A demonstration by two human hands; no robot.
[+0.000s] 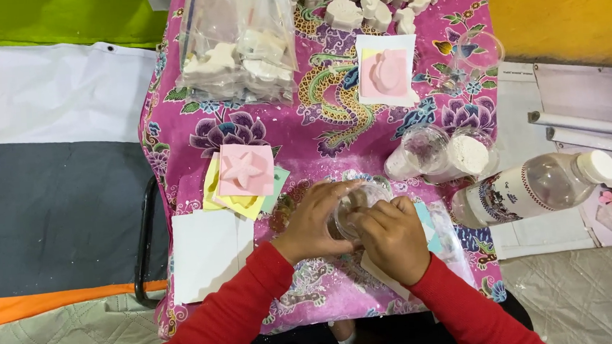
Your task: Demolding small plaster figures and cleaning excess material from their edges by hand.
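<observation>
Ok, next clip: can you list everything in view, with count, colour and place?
Tablecloth: one, magenta floral, covers the table.
Clear cup: one, transparent, between both hands at centre front.
Pink moulds: two, a star one on yellow and green sheets at left, another on a white sheet further back.
Plaster figures: several, white, loose along the far edge.
Bags of figures: a pile, clear plastic, far left.
Powder cups: two, clear with white powder, lying right of centre.
Bottle: one, clear with white cap, lying at right.
White paper: one, near left.
Left hand: red sleeve, on the cup.
Right hand: red sleeve, on the cup.
</observation>
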